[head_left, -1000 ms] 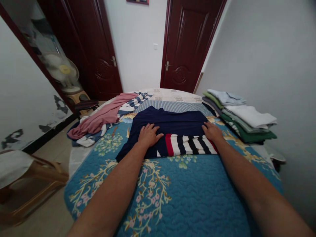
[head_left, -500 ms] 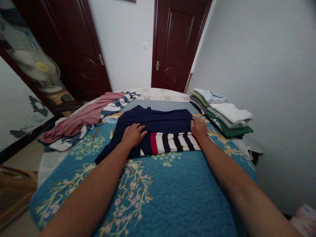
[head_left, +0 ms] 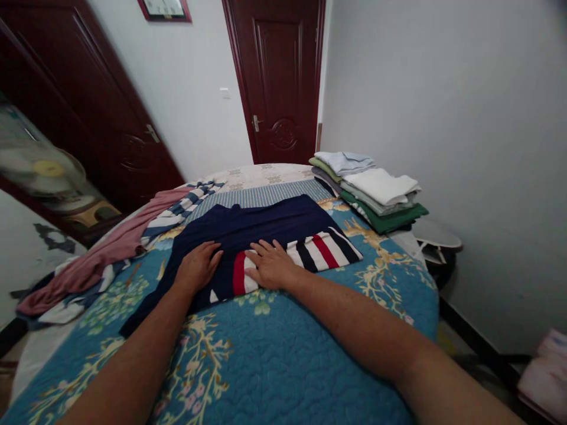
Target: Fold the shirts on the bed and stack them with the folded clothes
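Observation:
A navy shirt (head_left: 261, 221) lies spread sideways on the bed, its near edge folded over to show a strip striped in white, black and red. On the navy cloth near the left end of that strip rests my left hand (head_left: 198, 267), its fingers stretched out. My right hand (head_left: 271, 264) lies flat with fingers spread on the striped fold, just right of the left hand. Both palms face down, and parts of the stripes are hidden under the right hand.
Folded clothes (head_left: 376, 189) form stacks at the bed's far right. A rumpled pink garment (head_left: 128, 230) and a blue-and-white striped one (head_left: 177, 212) lie along the left side. A blue flowered quilt (head_left: 283, 348) covers the bed. A round-topped stool (head_left: 436, 233) stands by the right wall.
My right hand has let go of the shirt's right end and moved left onto the striped fold. The left hand stays on the navy cloth. The view has turned right.

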`<state>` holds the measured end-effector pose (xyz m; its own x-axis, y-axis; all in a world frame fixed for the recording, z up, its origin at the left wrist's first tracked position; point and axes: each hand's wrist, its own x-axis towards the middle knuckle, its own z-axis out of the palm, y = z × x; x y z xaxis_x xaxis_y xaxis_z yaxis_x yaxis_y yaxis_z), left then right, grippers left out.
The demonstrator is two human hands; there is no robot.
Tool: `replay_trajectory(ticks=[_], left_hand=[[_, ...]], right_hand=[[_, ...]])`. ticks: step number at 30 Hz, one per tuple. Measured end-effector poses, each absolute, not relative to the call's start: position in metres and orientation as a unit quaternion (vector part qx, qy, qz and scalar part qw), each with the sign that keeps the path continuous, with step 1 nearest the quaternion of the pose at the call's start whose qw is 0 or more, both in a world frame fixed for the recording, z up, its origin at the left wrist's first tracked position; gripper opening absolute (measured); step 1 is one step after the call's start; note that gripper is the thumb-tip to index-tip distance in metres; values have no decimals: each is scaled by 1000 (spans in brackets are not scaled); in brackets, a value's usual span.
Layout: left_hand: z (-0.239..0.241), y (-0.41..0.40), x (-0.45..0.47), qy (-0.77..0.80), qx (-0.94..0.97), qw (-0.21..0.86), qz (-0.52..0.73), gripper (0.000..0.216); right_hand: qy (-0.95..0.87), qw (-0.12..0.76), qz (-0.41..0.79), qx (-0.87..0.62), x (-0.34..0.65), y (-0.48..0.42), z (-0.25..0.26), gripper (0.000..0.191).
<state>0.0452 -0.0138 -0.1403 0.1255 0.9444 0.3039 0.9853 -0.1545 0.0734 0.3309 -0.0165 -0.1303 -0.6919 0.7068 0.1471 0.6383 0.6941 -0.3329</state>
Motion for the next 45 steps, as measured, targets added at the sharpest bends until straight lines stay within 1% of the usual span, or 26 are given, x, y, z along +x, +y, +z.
replay_trajectory(ticks=[5, 10, 16, 21, 28, 32, 36, 40, 45], left_hand=[[-133, -17, 49, -669, -731, 75, -115, 63], [-133, -15, 45, -691, -712, 75, -98, 60], [-133, -16, 43, -701, -705, 56, -98, 64], [-123, -25, 58, -724, -681, 32, -104, 60], [-119, -30, 69, -761, -643, 49, -75, 55], [-121, -28, 70, -801, -594, 53, -45, 65], [-124, -22, 67, -839, -543, 35, -22, 77], [-127, -15, 58, -839, -544, 23, -19, 84], [-130, -6, 40, -842, -538, 12, -27, 90]], right_hand=[[-886, 120, 140, -425, 364, 11, -128, 76], [-846, 124, 113, -506, 419, 48, -128, 74], [-820, 134, 79, -551, 490, 73, -135, 74], [-813, 153, 56, -559, 501, 79, -151, 71], [-817, 139, 58, -556, 499, 82, -155, 74], [-812, 127, 59, -567, 500, 83, -154, 75], [-795, 116, 53, -592, 500, 85, -155, 77], [-788, 107, 40, -605, 501, 86, -158, 80], [-789, 85, 27, -607, 504, 88, -162, 79]])
